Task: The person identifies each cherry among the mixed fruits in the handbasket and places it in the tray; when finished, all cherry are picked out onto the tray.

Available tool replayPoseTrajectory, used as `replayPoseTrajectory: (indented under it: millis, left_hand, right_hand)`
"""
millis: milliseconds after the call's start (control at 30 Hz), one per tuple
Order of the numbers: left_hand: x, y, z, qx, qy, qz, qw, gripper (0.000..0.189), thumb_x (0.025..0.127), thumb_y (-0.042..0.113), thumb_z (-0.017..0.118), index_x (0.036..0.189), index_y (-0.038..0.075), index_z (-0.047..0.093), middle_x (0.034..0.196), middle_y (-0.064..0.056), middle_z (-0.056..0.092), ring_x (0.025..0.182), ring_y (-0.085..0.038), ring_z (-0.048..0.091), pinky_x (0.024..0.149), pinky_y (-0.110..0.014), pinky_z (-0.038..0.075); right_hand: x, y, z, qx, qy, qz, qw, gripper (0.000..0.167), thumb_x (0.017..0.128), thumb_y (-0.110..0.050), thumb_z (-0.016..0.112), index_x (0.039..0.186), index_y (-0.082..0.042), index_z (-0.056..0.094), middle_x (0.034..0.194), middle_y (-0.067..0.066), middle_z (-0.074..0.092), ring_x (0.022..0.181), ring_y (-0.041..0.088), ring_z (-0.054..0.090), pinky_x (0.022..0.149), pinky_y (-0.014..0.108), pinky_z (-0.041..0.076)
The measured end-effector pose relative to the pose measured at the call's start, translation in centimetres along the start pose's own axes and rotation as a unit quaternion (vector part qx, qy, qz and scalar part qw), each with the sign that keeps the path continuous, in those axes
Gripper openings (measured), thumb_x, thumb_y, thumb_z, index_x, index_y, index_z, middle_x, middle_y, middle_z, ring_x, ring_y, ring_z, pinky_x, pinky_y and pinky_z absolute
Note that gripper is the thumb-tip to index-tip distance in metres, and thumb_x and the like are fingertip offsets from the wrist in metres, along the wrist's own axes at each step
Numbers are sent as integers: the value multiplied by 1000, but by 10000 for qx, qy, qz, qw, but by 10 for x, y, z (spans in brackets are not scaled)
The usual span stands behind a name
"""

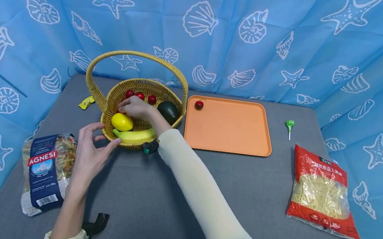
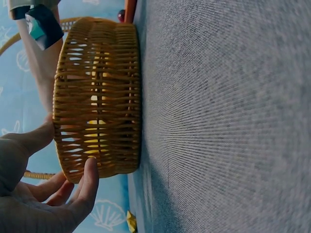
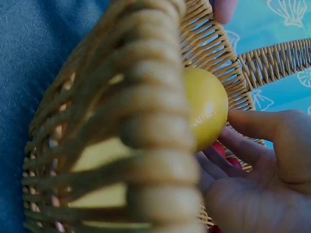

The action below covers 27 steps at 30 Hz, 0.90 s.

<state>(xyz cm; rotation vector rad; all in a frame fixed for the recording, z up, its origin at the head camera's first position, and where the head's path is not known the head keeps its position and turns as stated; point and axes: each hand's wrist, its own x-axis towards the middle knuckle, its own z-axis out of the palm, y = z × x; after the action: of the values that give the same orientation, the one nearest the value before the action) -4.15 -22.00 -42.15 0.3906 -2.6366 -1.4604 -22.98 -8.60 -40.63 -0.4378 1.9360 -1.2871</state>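
Cream sleeve is closest to the camera, leading to the right hand down in the wicker basket, fingers bent by the lemon and cherries (can't tell if they've pinched one), while the left hand grips the basket's side. Looks like the step is cherry handling, in or out I can't say, so I'd guess the next move wants a careful lift of the fingers past lemon and rim. Orange tray with one cherry sits just beside the basket on a grey table, blue seashell curtains behind
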Motion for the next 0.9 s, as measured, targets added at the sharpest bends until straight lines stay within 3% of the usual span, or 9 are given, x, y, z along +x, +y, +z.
replayPoseTrajectory:
  millis: [67, 167, 200, 300, 467, 667, 900]
  left_hand:
    - [0, 0, 0, -20, -8, -10, 10000, 75, 101, 24, 80, 161, 4, 41, 166, -23, 32, 132, -44, 59, 75, 4, 47]
    - [0, 0, 0, 1, -7, -39, 10000, 74, 101, 25, 79, 161, 5, 41, 166, -22, 32, 133, -44, 59, 75, 5, 47]
    - [0, 0, 0, 22, -4, -46, 10000, 74, 101, 25, 79, 161, 6, 41, 167, -22, 32, 133, -43, 59, 75, 5, 47]
    - [0, 0, -1, 92, 2, -91, 9999, 74, 101, 26, 79, 162, 7, 41, 167, -21, 32, 134, -42, 59, 75, 5, 47]
    - [0, -1, -2, 119, -49, -115, 9999, 76, 102, 31, 78, 163, 8, 39, 168, -20, 31, 135, -43, 58, 76, 3, 49]
    - [1, -1, -2, 105, -67, -106, 9999, 77, 101, 32, 79, 163, 8, 39, 169, -20, 31, 135, -43, 58, 77, 3, 48]
    - [2, 0, -1, 107, -99, -114, 9998, 77, 101, 31, 79, 163, 8, 39, 169, -20, 30, 135, -43, 58, 77, 3, 48]
  right_hand:
    - [-1, 0, 1, 113, 205, -37, 9997, 36, 113, -13, 58, 144, 2, 65, 78, 0, 55, 68, 17, 49, 74, 25, 49]
    - [-3, -1, 1, 168, 524, -153, 9984, 33, 109, -11, 64, 139, 1, 69, 106, 7, 71, 82, 16, 62, 79, 23, 58]
    - [-4, -2, 0, 160, 615, -210, 9978, 32, 108, -10, 66, 138, 0, 70, 118, 8, 73, 89, 15, 65, 83, 23, 61]
    - [-8, -5, -2, 74, 773, -481, 9958, 33, 105, -9, 71, 137, -1, 70, 134, 16, 71, 101, 19, 67, 95, 31, 65]
    - [-22, -10, -7, 58, 834, -994, 9915, 36, 104, -8, 73, 138, -1, 67, 136, 18, 69, 111, 21, 67, 104, 41, 64]
    - [-50, -13, -18, -89, 854, -1572, 9838, 35, 105, -11, 72, 138, -3, 68, 136, 13, 70, 118, 21, 69, 96, 30, 64]
    - [-95, -12, -35, -402, 916, -2095, 9727, 32, 103, -17, 75, 134, -10, 71, 138, 6, 70, 123, 17, 68, 100, 24, 61]
